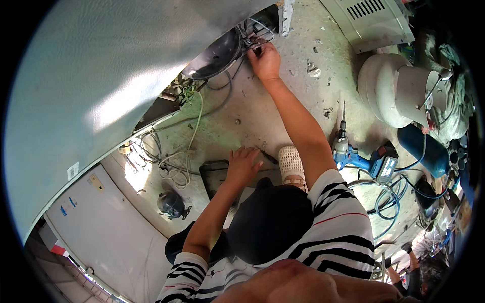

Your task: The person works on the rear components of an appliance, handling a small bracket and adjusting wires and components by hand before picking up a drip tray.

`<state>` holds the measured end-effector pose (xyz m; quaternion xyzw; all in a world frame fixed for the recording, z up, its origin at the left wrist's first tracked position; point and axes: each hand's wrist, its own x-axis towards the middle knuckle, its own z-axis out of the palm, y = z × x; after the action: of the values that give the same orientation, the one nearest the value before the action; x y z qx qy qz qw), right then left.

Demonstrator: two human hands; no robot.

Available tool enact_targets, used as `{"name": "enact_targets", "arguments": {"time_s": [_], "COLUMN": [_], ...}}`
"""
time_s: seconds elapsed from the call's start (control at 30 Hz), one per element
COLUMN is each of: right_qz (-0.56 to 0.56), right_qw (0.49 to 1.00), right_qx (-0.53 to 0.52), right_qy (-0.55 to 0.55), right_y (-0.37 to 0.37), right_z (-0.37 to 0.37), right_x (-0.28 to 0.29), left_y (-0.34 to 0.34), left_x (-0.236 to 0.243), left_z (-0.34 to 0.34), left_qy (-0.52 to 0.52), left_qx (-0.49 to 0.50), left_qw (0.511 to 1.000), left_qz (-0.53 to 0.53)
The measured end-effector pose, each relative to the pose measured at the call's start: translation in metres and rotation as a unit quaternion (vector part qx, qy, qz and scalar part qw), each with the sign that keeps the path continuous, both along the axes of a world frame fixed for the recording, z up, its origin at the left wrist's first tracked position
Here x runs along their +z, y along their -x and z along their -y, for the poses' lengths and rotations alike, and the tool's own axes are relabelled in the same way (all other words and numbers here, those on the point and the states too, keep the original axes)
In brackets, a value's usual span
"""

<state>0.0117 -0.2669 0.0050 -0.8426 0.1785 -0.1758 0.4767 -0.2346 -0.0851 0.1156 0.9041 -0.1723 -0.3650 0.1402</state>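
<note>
My right hand (265,61) reaches far forward to the thin pipes (255,38) beside a round black compressor (218,55). Its fingers are bent closed there, and whatever they grip is hidden. The compressor sits in the open base of a large grey fridge-like cabinet (101,65) that fills the upper left. My left hand (244,164) is open, fingers spread, above a dark-rimmed tray (206,177) near my knees. A small dark tool (269,156) lies just right of its fingers.
Cables (177,169) and a loose dark compressor (173,204) lie at left, near a white panel (108,230). To the right are a blue cordless drill (353,155), a coiled blue hose (391,202), a pale gas cylinder (381,88) and a blue cylinder (424,151). A vented metal panel (369,22) stands far right.
</note>
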Motion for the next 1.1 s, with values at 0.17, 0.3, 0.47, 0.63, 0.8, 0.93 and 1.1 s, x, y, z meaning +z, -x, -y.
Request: {"name": "enact_targets", "arguments": {"time_s": [0.17, 0.3, 0.47, 0.63, 0.8, 0.93, 1.1], "right_qz": [0.018, 0.025, 0.077, 0.007, -0.115, -0.176, -0.128], "right_qw": [1.000, 0.998, 0.989, 0.995, 0.969, 0.929, 0.932], "right_qx": [-0.003, 0.012, 0.029, 0.102, 0.216, 0.314, 0.285], "right_qy": [0.021, 0.053, 0.126, 0.022, -0.026, 0.089, 0.184], "right_y": [0.003, 0.000, -0.006, 0.037, 0.104, 0.150, 0.167], "right_z": [-0.001, 0.003, 0.020, 0.029, 0.053, 0.057, 0.048], "right_x": [0.008, -0.011, -0.026, 0.002, 0.015, 0.027, 0.013], "left_y": [0.002, 0.005, -0.005, -0.011, -0.008, -0.010, -0.002], "left_x": [0.001, 0.000, 0.010, 0.015, 0.012, 0.014, 0.012], "left_z": [0.000, -0.001, -0.002, -0.020, -0.054, -0.065, -0.062], "left_qy": [-0.001, 0.005, -0.018, -0.041, -0.022, -0.019, -0.037], "left_qx": [-0.001, -0.001, 0.014, -0.014, 0.018, 0.060, 0.025], "left_qw": [1.000, 1.000, 0.999, 0.998, 0.990, 0.995, 0.997], "left_qz": [0.001, 0.031, -0.030, -0.051, 0.141, 0.080, 0.055]}}
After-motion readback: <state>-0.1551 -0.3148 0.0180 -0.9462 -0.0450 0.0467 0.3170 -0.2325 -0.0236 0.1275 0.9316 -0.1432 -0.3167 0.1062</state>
